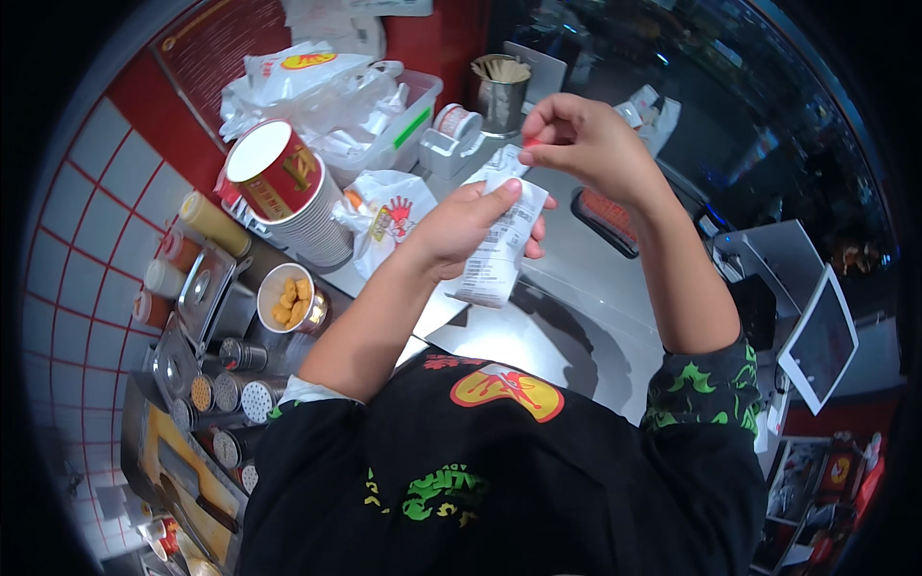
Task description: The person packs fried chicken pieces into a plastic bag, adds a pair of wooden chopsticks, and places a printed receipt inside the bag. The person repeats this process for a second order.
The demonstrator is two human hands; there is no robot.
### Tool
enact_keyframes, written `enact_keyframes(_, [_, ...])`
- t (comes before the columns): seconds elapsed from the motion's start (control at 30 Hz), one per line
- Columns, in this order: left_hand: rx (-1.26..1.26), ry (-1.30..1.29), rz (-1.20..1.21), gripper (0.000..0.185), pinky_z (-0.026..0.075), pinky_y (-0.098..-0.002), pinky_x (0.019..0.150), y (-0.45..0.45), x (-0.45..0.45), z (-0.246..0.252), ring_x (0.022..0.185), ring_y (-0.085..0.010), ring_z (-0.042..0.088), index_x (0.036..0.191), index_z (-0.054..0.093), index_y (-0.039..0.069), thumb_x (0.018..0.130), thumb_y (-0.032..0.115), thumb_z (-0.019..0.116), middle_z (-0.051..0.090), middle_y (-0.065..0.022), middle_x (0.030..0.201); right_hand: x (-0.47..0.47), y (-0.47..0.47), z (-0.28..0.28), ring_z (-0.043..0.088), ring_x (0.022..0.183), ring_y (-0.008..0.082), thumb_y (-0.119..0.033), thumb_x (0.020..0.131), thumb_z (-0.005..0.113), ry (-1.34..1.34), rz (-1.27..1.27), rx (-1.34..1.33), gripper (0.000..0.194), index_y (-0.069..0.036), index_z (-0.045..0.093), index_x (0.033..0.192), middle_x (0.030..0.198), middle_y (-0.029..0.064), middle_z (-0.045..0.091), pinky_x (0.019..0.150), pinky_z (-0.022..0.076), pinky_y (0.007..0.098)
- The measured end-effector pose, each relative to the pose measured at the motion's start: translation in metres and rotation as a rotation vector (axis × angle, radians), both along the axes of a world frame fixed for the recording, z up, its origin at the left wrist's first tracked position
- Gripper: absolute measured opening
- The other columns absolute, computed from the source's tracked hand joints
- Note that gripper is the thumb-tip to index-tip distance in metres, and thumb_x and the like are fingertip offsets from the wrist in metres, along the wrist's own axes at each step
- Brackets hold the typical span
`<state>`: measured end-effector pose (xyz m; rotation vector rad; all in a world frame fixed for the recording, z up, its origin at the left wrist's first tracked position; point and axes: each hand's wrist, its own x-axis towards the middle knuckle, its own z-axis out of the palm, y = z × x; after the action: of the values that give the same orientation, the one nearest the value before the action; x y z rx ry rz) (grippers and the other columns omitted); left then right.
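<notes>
My left hand (468, 223) holds a long printed paper receipt (497, 252), its thumb on top and its fingers behind. The strip's upper end reaches towards my right hand (558, 137), whose thumb and forefinger pinch a small red item (531, 144); what it is, I cannot tell. Left of my hands lies a white plastic bag (389, 209) with a printed rooster, an orange thing showing at its opening. A paper cup of fried golden pieces (292, 306) stands beyond my left forearm. Beside the bag rises a tall stack of paper cups (302, 216).
A clear plastic bin (410, 122) holds plastic bags. Near it are a tape dispenser (450, 147) and a metal canister of wooden sticks (502, 93). A black-rimmed red tray (605, 219) lies right. Sauce bottles (212, 223) and shakers (245, 392) line the left; a screen (821, 338) stands right.
</notes>
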<state>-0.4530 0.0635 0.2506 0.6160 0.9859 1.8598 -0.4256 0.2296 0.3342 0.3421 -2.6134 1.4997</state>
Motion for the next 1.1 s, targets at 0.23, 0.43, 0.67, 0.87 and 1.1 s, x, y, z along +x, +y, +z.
enact_keyframes(0.23, [-0.240, 0.272, 0.387, 0.035, 0.047, -0.0261, 0.071, -0.015, 0.008, -0.041, 0.081, -0.0128, 0.059, 0.109, 0.052, 0.000, 0.092, 0.029, 0.045, 0.061, -0.0074, 0.092, -0.006, -0.020, -0.047, 0.062, 0.069, 0.0120, -0.006, 0.073, 0.065, 0.042, -0.135, 0.141, 0.014, 0.000, 0.062, 0.085, 0.075, 0.0071, 0.065, 0.063, 0.0477, 0.0247])
enact_keyframes(0.43, [-0.242, 0.264, 1.517, 0.025, 0.040, -0.0196, 0.060, -0.076, -0.026, -0.095, 0.067, -0.0049, 0.045, 0.086, 0.056, 0.001, 0.086, 0.026, 0.056, 0.052, 0.0002, 0.077, -0.010, -0.022, -0.043, 0.059, 0.069, 0.0104, -0.004, 0.074, 0.065, 0.032, 0.115, 0.250, 0.005, -0.001, 0.062, 0.077, 0.073, 0.0045, 0.063, 0.064, 0.0463, 0.0230])
enact_keyframes(0.67, [-0.227, -0.111, 1.214, 0.017, 0.041, -0.0215, 0.059, -0.100, -0.076, -0.135, 0.063, -0.0058, 0.048, 0.082, 0.055, 0.001, 0.086, 0.018, 0.055, 0.056, -0.0007, 0.076, -0.023, -0.025, -0.017, 0.061, 0.066, 0.0139, -0.006, 0.071, 0.069, -0.188, 0.852, 0.133, 0.009, 0.000, 0.061, 0.072, 0.070, 0.0064, 0.064, 0.061, 0.0461, 0.0239])
enact_keyframes(0.87, [-0.135, 0.008, 1.087, 0.014, 0.039, -0.0215, 0.069, -0.101, -0.061, -0.108, 0.070, -0.0057, 0.051, 0.084, 0.060, 0.007, 0.088, 0.016, 0.050, 0.062, -0.0006, 0.080, -0.043, -0.049, -0.055, 0.059, 0.070, 0.0074, -0.008, 0.074, 0.068, -0.605, 0.843, 0.005, 0.011, -0.001, 0.060, 0.076, 0.073, 0.0025, 0.062, 0.062, 0.0449, 0.0214])
enact_keyframes(1.1, [-0.020, 0.110, 0.917, 0.015, 0.041, -0.0272, 0.082, -0.101, -0.043, -0.080, 0.084, -0.0112, 0.054, 0.094, 0.051, 0.002, 0.091, 0.016, 0.046, 0.059, -0.0080, 0.089, -0.084, -0.085, -0.120, 0.056, 0.066, 0.0074, -0.001, 0.073, 0.062, -0.153, 0.365, 0.173, 0.008, -0.001, 0.058, 0.081, 0.072, 0.0019, 0.061, 0.063, 0.0450, 0.0230])
